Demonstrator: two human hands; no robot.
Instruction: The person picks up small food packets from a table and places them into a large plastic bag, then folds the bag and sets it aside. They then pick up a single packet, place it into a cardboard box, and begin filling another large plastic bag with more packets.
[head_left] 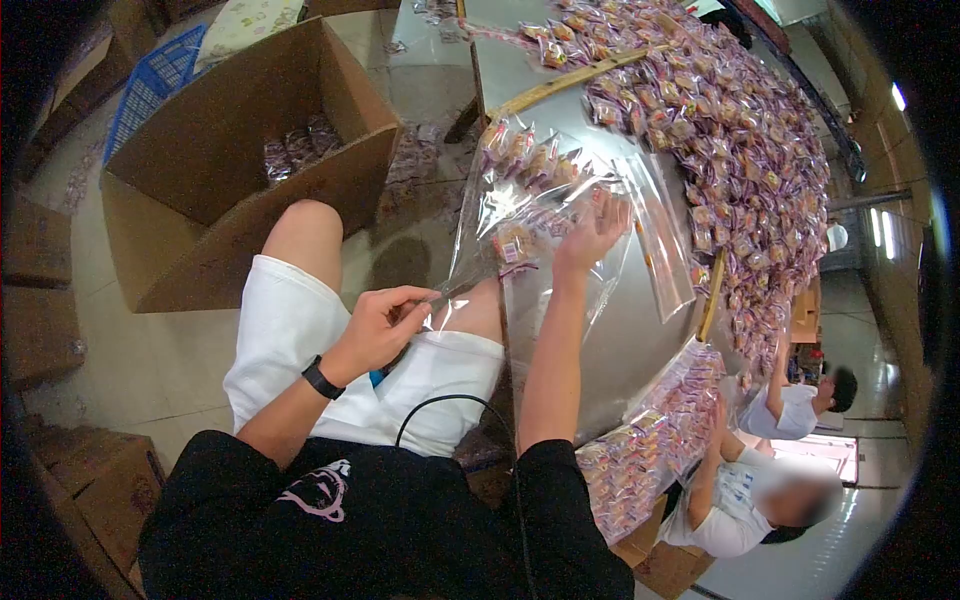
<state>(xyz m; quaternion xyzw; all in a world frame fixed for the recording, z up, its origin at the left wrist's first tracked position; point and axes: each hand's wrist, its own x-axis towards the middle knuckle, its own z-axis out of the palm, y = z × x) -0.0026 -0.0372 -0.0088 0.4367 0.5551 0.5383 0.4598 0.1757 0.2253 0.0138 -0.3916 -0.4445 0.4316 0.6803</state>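
Observation:
A large clear plastic bag (470, 262) stretches from my lap onto the metal table, with a row of small wrapped snack packets (540, 160) inside. My left hand (385, 325), with a black band at the wrist, pinches the bag's near edge above my thigh. My right hand (597, 232) reaches over the table into the bag beside the packets; its fingers look extended and partly blurred by glare. A single packet (514, 246) with a barcode label lies in the bag left of this hand. More flat clear bags (665, 240) lie to the right.
A big pile of packets (740, 180) covers the table's far side behind wooden strips (570, 82). An open cardboard box (240, 215) with several packets stands at left, near a blue crate (150, 90). Filled bags (640, 450) lie at right, where two people (735, 500) sit.

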